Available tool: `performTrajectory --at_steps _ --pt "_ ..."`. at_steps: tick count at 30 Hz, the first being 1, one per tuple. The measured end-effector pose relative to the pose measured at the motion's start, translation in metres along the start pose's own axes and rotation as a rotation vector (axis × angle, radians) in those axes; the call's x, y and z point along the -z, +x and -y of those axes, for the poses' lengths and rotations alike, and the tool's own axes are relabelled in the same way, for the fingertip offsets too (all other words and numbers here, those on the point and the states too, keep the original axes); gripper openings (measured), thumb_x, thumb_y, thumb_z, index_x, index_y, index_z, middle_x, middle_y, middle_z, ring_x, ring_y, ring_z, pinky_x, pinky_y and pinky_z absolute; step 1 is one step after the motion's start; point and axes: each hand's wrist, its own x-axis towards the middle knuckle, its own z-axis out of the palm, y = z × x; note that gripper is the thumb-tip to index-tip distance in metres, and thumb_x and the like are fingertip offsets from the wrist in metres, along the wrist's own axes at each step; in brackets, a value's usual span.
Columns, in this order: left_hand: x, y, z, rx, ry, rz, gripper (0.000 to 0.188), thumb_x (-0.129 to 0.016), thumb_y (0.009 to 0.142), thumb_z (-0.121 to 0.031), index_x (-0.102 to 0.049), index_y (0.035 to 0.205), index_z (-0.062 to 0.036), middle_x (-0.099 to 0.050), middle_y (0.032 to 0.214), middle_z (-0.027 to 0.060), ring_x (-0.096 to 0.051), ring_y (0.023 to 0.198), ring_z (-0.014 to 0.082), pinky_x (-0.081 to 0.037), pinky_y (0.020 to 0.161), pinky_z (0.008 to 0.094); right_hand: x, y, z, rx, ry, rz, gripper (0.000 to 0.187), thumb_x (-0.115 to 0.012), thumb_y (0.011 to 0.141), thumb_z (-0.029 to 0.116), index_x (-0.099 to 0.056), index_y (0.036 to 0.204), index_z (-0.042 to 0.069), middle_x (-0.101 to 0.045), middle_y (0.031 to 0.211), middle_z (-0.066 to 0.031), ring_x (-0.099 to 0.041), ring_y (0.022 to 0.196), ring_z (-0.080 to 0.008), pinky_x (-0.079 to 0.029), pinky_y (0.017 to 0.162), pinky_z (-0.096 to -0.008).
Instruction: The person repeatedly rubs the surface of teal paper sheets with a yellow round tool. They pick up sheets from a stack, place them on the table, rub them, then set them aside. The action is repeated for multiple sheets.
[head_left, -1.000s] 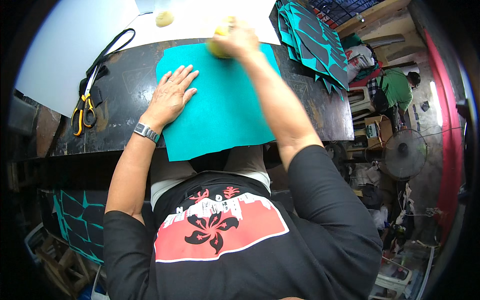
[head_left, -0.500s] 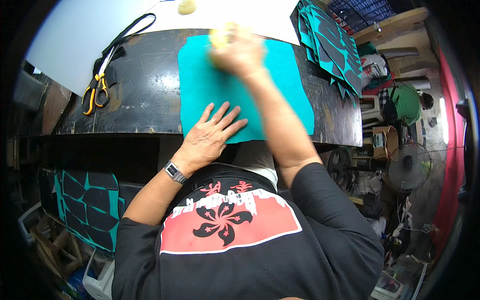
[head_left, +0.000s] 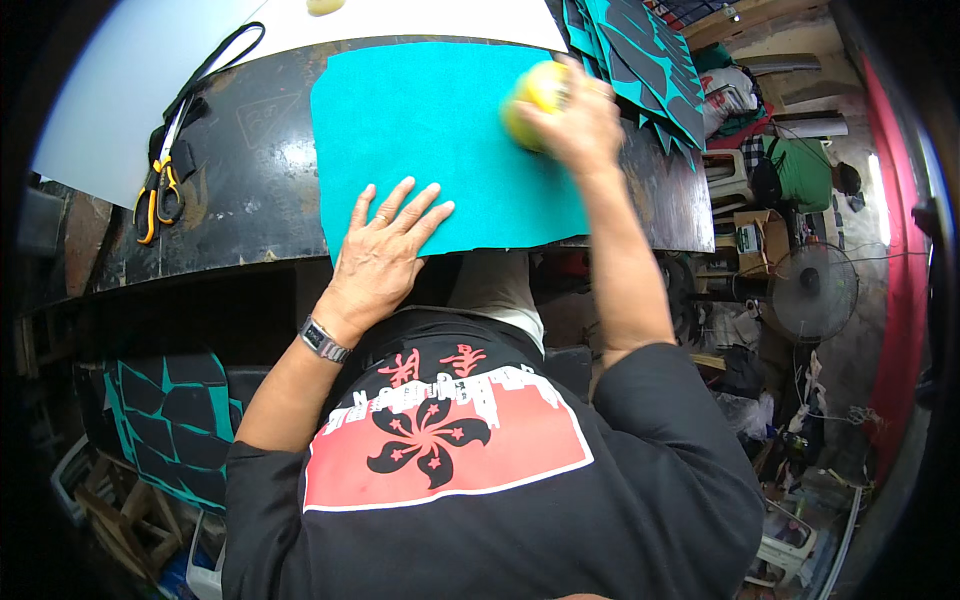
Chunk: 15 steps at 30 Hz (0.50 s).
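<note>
A teal sheet [head_left: 430, 120], felt-like in look, lies flat on the dark worktable with its near edge at the table's front. My left hand [head_left: 385, 238] rests on the sheet's near left part, fingers spread and palm down. Toward the sheet's far right, my right hand [head_left: 582, 125] grips a rounded yellow lump [head_left: 535, 105] against the surface. Motion blurs the lump, and its kind cannot be made out.
Orange-and-black scissors [head_left: 160, 195] and a black strap [head_left: 225, 55] lie at left on the dark table [head_left: 250, 150]. White sheets cover the far side. Teal-and-black patterned pieces [head_left: 650, 75] are stacked at far right; another such piece [head_left: 175, 425] hangs lower left. A fan [head_left: 815, 292] stands at right.
My right hand has swept the yellow lump from the sheet's far left-middle to its right side. My left hand stays flat on the sheet. The whole view has shifted slightly.
</note>
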Motion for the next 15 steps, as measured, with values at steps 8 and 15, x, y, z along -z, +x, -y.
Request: performTrajectory --at_steps 8,15 --pt "-0.001 0.002 0.008 -0.164 0.027 0.022 0.057 -0.067 0.089 -0.014 -0.053 0.144 -0.0181 -0.051 0.151 0.0063 -0.046 0.141 0.0246 -0.033 0.120 0.0446 -0.011 -0.008 0.024 0.017 0.038 -0.081 0.089 -0.084 0.068 0.053 -0.053 0.141 0.014 -0.057 0.119 -0.0205 -0.062 0.104 -0.0412 -0.054 0.089 -0.0534" --pt "-0.015 -0.001 0.014 -0.084 -0.114 -0.063 0.045 -0.057 0.097 -0.019 -0.053 0.140 -0.0055 -0.056 0.143 0.0156 -0.052 0.132 0.0337 -0.044 0.108 0.0424 -0.032 -0.053 0.238 0.534 0.398 -0.040 0.090 -0.089 0.063 0.043 -0.054 0.137 0.008 -0.057 0.124 -0.0291 -0.058 0.110 -0.0418 -0.058 0.085 -0.0485"
